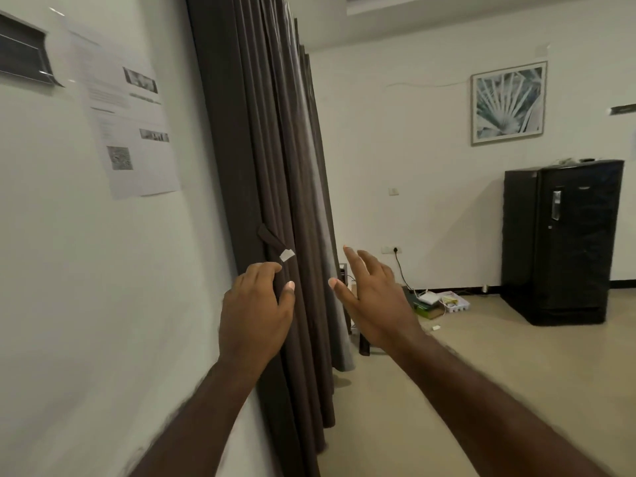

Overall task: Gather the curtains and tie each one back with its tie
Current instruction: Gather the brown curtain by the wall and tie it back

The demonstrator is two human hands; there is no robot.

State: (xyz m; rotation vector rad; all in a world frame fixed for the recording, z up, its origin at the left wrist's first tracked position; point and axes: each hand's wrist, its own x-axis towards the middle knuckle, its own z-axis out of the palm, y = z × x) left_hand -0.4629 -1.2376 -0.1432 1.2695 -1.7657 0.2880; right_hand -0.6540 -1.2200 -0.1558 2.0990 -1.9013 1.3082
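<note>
From the head view, the long dark grey pleated fabric curtain (pixel 275 201) hangs in deep vertical folds along the white wall (pixel 103 270), running from the near edge at the left away toward the back of the room and reaching almost to the beige floor (pixel 481 390). A short dark strap with a small white tag, which looks to be the curtain's tie (pixel 273 243), hangs at the curtain's wall-side edge, just above the left hand.

The cloth reads as soft and limp but fairly weighty for its length; it should bunch easily when the folds are swept together, and slip back out if held loosely. The sensible place to take hold is about the height of the tie, with the folds gathered toward the wall side so the strap can go round the bundle.

The left hand (pixel 256 304) is raised with its back to the camera, fingers curled at the curtain's wall-side edge and thumb lying on the folds; whether it has actually pinched cloth I cannot tell. The right hand (pixel 370 297) is lifted beside the curtain's room side, fingers spread apart and holding nothing, palm turned toward the fabric. Both forearms reach forward and up from the lower frame, bracketing the nearest pleats.
</note>
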